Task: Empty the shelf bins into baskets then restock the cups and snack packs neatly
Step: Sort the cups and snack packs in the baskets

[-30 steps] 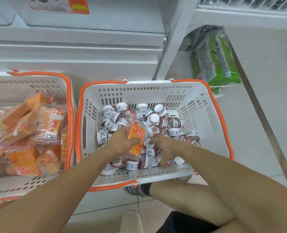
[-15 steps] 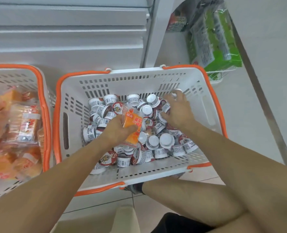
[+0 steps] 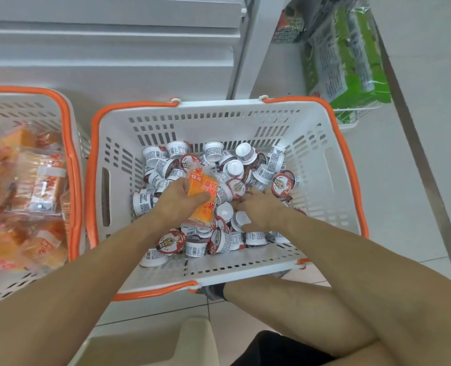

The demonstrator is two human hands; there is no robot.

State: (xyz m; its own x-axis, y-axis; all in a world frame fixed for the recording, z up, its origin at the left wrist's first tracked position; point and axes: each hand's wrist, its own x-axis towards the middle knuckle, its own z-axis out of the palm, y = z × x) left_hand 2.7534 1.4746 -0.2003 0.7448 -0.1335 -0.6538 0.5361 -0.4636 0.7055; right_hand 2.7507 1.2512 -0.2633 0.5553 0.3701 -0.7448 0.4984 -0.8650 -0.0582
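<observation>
A white basket with orange handles stands on the floor in front of me, holding several small white cups with red lids. My left hand grips an orange snack pack above the cups. My right hand is down among the cups in the middle of the pile, fingers spread over them; whether it holds one is hidden. A second basket at the left holds several orange snack packs.
White shelving rises behind the baskets, with a white upright post. Green packs sit in a low wire bin at the right. My knees are just below the basket's near edge. The floor is pale tile.
My right hand has pulled back from the far right of the cup pile to its middle. My left hand still holds the snack pack. The view has tilted slightly.
</observation>
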